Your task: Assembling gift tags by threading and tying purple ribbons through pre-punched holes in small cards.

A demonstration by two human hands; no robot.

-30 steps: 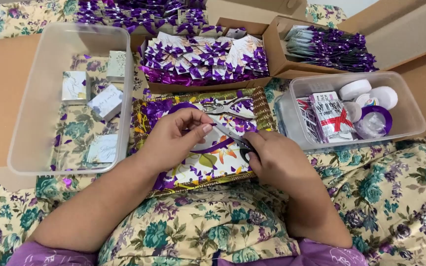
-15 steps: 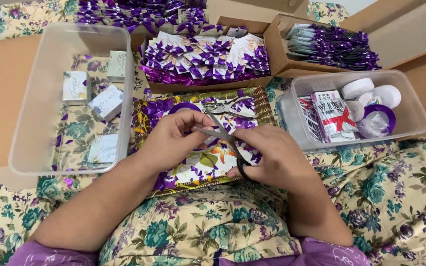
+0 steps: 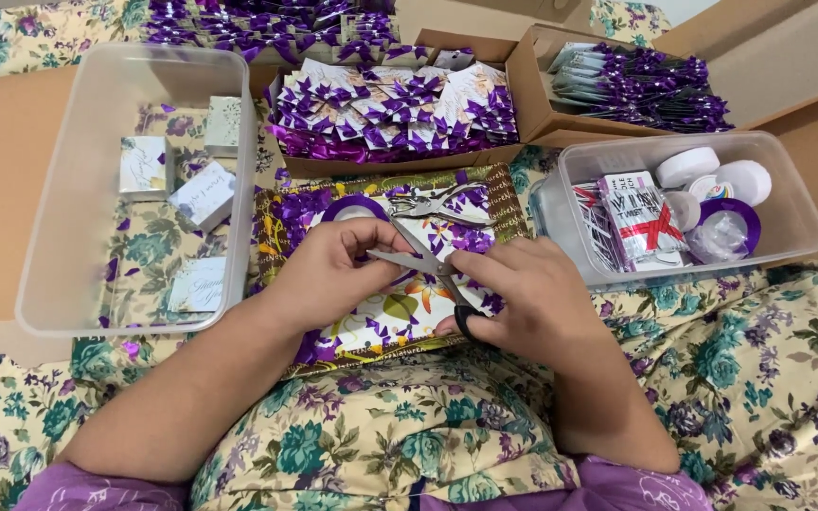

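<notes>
Floral bedding surrounds a patterned tray (image 3: 494, 203) at the centre, set close for easy reach. Right hand (image 3: 523, 298) grips scissors (image 3: 425, 262), blades pointing to ten o'clock, where the left hand (image 3: 333, 270) pinches something small against them. Purple ribbon bows (image 3: 400, 109) fill a box at twelve o'clock.

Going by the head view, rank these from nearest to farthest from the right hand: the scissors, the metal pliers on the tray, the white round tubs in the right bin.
1. scissors: held in the right hand.
2. metal pliers: just beyond, on the patterned tray.
3. white round tubs: far right, inside the clear bin.
</notes>
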